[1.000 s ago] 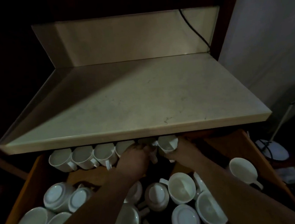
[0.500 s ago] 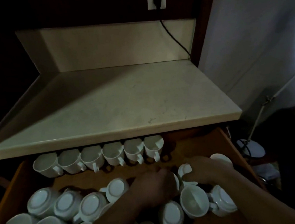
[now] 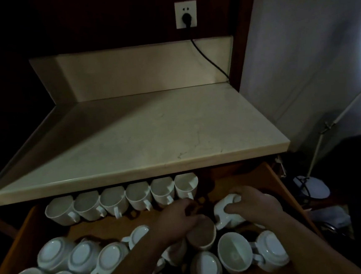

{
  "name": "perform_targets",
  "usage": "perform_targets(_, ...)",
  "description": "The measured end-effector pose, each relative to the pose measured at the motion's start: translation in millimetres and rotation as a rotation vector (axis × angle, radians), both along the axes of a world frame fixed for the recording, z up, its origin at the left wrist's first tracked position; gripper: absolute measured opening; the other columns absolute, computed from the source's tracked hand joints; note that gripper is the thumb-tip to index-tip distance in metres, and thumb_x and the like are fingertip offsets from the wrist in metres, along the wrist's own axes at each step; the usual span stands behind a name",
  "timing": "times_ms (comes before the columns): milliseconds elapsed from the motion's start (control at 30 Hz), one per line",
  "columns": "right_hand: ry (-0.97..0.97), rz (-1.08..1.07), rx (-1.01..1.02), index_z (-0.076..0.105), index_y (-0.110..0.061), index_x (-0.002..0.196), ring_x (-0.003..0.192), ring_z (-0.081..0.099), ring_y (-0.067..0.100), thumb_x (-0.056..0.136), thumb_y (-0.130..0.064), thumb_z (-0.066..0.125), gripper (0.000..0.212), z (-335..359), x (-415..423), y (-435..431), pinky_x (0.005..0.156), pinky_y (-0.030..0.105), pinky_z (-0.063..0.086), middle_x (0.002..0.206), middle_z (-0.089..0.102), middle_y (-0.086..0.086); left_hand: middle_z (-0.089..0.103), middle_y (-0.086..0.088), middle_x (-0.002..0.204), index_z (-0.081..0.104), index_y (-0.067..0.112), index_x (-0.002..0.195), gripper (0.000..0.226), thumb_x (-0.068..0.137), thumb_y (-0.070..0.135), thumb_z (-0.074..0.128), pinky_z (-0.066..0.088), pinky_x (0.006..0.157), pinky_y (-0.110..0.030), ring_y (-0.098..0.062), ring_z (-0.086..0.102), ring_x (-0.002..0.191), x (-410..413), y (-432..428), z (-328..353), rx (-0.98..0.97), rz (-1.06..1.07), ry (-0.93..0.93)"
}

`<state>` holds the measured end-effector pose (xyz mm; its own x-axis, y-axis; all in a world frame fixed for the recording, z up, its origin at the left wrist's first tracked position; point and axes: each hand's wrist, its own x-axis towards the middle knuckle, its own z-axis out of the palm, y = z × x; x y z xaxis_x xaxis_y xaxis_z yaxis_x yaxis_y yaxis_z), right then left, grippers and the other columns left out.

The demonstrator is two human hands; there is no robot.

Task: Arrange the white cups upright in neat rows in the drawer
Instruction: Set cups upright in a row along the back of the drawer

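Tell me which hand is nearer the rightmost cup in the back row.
Left. The left hand sits just below and slightly left of the rightmost back-row cup, nearly under its handle. The right hand is farther off to its right, gripping a tipped cup.

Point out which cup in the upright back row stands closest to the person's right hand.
The cup at the right end of the back row, last of six under the counter edge. The right hand is just right of and in front of it; the other five sit further left.
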<state>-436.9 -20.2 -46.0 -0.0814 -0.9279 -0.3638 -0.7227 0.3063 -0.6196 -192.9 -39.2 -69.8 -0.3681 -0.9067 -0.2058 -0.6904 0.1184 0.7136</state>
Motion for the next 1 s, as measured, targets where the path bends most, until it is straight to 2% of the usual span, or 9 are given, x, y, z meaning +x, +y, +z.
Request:
perform_targets(133,-0.257,-0.126,-0.065,0.065,-0.029,0.124,0.1,0.066,0.014,0.078,-0.042,0.081,0.05,15,-10,-1,0.084,0.039,0.059,0.115,0.067,-0.004,0.075,0.011,0.105,0.071,0.031,0.109,0.035,0.08,0.047,0.079,0.057,0.093,-0.038,-0.006,0.07,0.097,-8,-2,12,0.208,0.185,0.352)
perform_targets(233,-0.531,-0.176,-0.073,0.071,-0.029,0.116,0.1,0.074,0.022,0.079,-0.036,0.079,0.039,23,-8,2,0.09,0.053,0.061,0.11,0.075,0.001,0.074,0.0,0.116,0.068,0.025,0.119,0.06,0.068,0.051,0.086,0.053,0.101,-0.045,-0.018,0.07,0.107,-19,-3,21,0.441,0.193,0.625)
perform_targets(300,-0.72,-0.195,-0.048,0.072,-0.025,0.115,0.101,0.075,0.027,0.084,-0.027,0.079,0.032,26,-5,5,0.087,0.054,0.062,0.112,0.076,0.007,0.071,-0.01,0.123,0.065,0.017,0.126,0.072,0.065,0.048,0.089,0.051,0.104,-0.046,-0.027,0.067,0.115,-29,-2,28,0.587,0.178,0.813)
perform_targets(367,-0.904,-0.248,-0.014,0.073,-0.02,0.116,0.105,0.074,0.033,0.09,-0.019,0.076,0.026,27,1,8,0.085,0.053,0.062,0.117,0.074,0.012,0.072,-0.012,0.12,0.066,0.014,0.125,0.086,0.054,0.054,0.093,0.057,0.092,-0.039,-0.028,0.069,0.111,-35,-2,31,0.687,0.207,0.911)
perform_targets(433,-0.986,-0.247,-0.023,0.073,-0.019,0.115,0.107,0.073,0.034,0.092,-0.016,0.074,0.023,26,7,11,0.09,0.058,0.06,0.116,0.075,0.011,0.072,-0.014,0.121,0.069,0.015,0.124,0.078,0.061,0.056,0.089,0.055,0.088,-0.036,-0.028,0.068,0.114,-40,-1,29,0.723,0.18,0.974)
perform_targets(533,-0.828,-0.137,-0.096,0.073,-0.032,0.112,0.109,0.072,0.025,0.085,-0.029,0.078,0.028,24,12,11,0.098,0.055,0.057,0.115,0.075,0.002,0.072,-0.018,0.118,0.076,0.014,0.114,0.037,0.084,0.035,0.078,0.058,0.085,-0.037,-0.029,0.071,0.107,-45,-1,24,0.638,0.249,0.994)
perform_targets(700,-0.256,0.179,-0.142,0.052,-0.042,0.139,0.118,0.055,0.001,0.087,-0.043,0.075,0.056,38,0,11,0.094,0.023,0.048,0.132,0.053,-0.019,0.075,-0.017,0.105,0.063,0.011,0.123,0.057,0.075,0.033,0.085,0.062,0.077,-0.045,-0.032,0.075,0.092,-52,-3,29,0.518,0.407,0.855)
perform_targets(833,0.028,0.365,-0.164,0.04,-0.043,0.146,0.128,0.044,0.008,0.072,-0.061,0.078,0.085,37,4,10,0.102,0.032,0.045,0.137,0.044,-0.018,0.072,-0.002,0.107,0.059,0.027,0.121,0.065,0.065,0.05,0.084,0.063,0.078,-0.044,-0.019,0.074,0.089,-68,-2,31,0.283,0.469,0.544)
perform_targets(1000,0.173,0.272,-0.212,0.032,-0.026,0.149,0.131,0.048,0.022,0.08,-0.047,0.077,0.085,20,8,1,0.107,0.037,0.046,0.144,0.044,0.0,0.066,0.004,0.109,0.054,0.029,0.124,0.058,0.073,0.04,0.081,0.061,0.081,-0.037,-0.015,0.068,0.095,-86,-1,43,0.204,0.407,0.437)
